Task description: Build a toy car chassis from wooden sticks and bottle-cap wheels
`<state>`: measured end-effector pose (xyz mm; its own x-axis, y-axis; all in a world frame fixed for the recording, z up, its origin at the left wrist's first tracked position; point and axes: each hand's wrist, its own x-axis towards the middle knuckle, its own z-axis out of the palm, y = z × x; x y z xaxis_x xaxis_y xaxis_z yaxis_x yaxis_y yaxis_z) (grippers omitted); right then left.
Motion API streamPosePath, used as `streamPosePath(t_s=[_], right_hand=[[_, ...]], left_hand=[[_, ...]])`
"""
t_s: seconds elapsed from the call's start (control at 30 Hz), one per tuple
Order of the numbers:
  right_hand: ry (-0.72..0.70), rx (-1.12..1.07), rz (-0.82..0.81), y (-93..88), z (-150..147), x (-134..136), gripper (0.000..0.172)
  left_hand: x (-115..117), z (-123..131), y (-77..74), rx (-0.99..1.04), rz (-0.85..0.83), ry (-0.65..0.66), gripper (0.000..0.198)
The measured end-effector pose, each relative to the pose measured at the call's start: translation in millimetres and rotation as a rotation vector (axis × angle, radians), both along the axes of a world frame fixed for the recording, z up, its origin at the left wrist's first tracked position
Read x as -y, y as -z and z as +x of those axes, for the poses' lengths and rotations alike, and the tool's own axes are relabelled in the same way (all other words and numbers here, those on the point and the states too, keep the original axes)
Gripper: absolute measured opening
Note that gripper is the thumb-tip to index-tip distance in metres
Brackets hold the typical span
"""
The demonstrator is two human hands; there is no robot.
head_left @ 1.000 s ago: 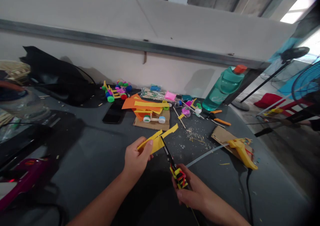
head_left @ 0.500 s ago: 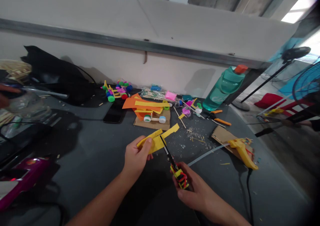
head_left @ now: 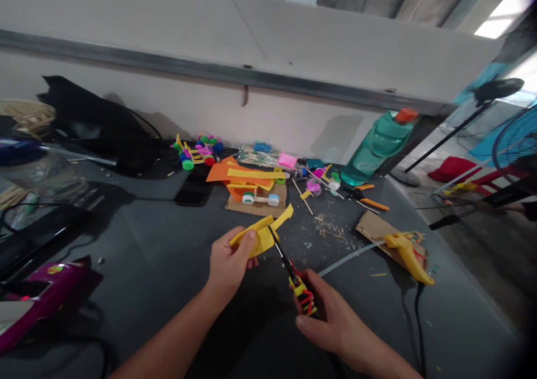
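Observation:
My left hand (head_left: 229,261) is closed on a folded piece of yellow paper (head_left: 264,232), thumb on top, held above the dark grey table (head_left: 159,256). My right hand (head_left: 329,317) grips the yellow and red handles of black-bladed scissors (head_left: 293,273). The blade tips are in the yellow paper, just right of my left thumb. A free strip of the paper sticks up to the right.
Behind lie orange and yellow paper sheets (head_left: 239,175) on cardboard, a small wheeled craft (head_left: 260,199), a black phone (head_left: 191,192), coloured caps, a teal bottle (head_left: 375,144), orange pliers (head_left: 369,200). A yellow glue gun (head_left: 406,247) lies right, a purple tool (head_left: 37,295) left, a black bag (head_left: 96,124) back left.
The scissors have cut further into the yellow paper, and the free strip now points more steeply upward. At far left a person's hand has left the view.

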<state>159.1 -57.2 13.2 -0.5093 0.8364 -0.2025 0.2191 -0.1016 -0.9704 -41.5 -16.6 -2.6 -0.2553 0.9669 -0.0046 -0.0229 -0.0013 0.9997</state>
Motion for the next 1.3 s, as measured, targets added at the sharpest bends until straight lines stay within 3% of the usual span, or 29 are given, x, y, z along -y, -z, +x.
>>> streamPosePath(t_s=[0.27,0.47,0.7,1.0,1.3], right_hand=[[0.017,0.071,0.027,-2.1,-0.7,0.9,0.027],[0.016,-0.092,-0.093,-3.0,-0.2,-1.5,0.046],[0.024,-0.102,-0.104,-0.1,3.5,-1.1,0.045],[-0.023,-0.376,-0.501,32.5,10.5,0.9,0.056],[0.032,-0.383,-0.456,25.5,10.0,2.3,0.056]], left_hand=[[-0.1,-0.7,-1.4,0.004,-0.004,-0.013,0.031],[0.2,-1.4,-1.6,0.013,-0.002,-0.020,0.031],[0.8,-1.0,-3.0,-0.013,-0.010,-0.014,0.029],[1.4,-0.8,-3.6,-0.036,-0.009,-0.004,0.028],[0.7,-1.2,-1.0,-0.027,-0.038,0.016,0.029]])
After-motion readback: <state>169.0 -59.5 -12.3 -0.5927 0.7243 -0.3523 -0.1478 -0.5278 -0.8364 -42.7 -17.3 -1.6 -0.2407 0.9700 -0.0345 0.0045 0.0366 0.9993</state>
